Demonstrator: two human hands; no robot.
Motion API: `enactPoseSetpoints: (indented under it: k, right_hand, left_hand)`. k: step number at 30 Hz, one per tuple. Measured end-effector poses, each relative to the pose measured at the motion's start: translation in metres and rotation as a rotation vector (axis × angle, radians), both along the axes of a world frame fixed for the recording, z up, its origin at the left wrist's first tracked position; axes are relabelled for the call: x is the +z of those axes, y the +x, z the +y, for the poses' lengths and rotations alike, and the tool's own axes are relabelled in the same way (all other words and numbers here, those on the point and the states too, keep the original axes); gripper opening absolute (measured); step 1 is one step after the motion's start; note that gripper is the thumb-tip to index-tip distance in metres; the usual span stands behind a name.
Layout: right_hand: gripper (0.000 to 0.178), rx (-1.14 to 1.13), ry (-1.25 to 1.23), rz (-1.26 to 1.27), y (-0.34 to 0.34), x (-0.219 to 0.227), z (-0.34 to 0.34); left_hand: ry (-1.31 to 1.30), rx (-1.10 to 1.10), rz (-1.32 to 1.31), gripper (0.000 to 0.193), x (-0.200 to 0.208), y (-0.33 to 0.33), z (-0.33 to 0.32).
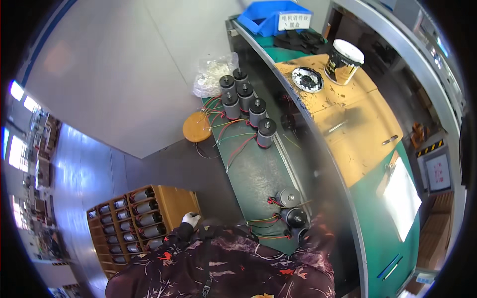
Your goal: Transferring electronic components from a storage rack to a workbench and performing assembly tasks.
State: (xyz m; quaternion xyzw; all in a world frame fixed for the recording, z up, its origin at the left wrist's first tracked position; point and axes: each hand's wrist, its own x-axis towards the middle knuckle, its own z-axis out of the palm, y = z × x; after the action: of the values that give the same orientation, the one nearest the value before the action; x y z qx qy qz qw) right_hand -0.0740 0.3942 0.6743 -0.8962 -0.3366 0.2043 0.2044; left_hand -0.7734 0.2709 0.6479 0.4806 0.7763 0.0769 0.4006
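Note:
My left hand (pixel 191 219), in a white glove, is beside the near right edge of a wooden crate (pixel 180 206). Its fingers look curled, and what they hold, if anything, is hidden. My right sleeve (pixel 318 238) reaches over the right side of the green-topped bench (pixel 258 171). Beyond it everything is smeared by motion, so the right hand cannot be made out. Close to that sleeve stand a grey-topped motor (pixel 288 197) and a black-topped motor (pixel 294 217), with red, yellow and green wires. Another motor is partly covered by the sleeve.
Several wired motors (pixel 266 133) stand at the bench's far end, by a clear bag (pixel 213 74) and a round stool (pixel 197 127). The raised shelf holds stained cardboard (pixel 367 144), a paint tub (pixel 344 62), its smeared lid (pixel 307 79), a clipboard (pixel 402 198) and a blue bin (pixel 268 17).

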Motion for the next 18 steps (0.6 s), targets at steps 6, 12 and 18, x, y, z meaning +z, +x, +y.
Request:
enactPoseSetpoints:
  k: [6, 12, 18]
  right_hand:
    - [0.057, -0.052, -0.156, 0.027, -0.025, 0.008, 0.034]
    - [0.055, 0.031, -0.381, 0.120, -0.090, 0.010, 0.123]
    - [0.053, -0.051, -0.404, 0.320, -0.183, 0.019, 0.149]
  left_hand:
    - [-0.001, -0.299, -0.050, 0.046, 0.035, 0.060, 0.129]
    - [0.043, -0.661, -0.320, 0.058, 0.023, 0.174, 0.254]
    - [-0.268, -0.711, -0.594, 0.058, 0.023, 0.312, 0.331]
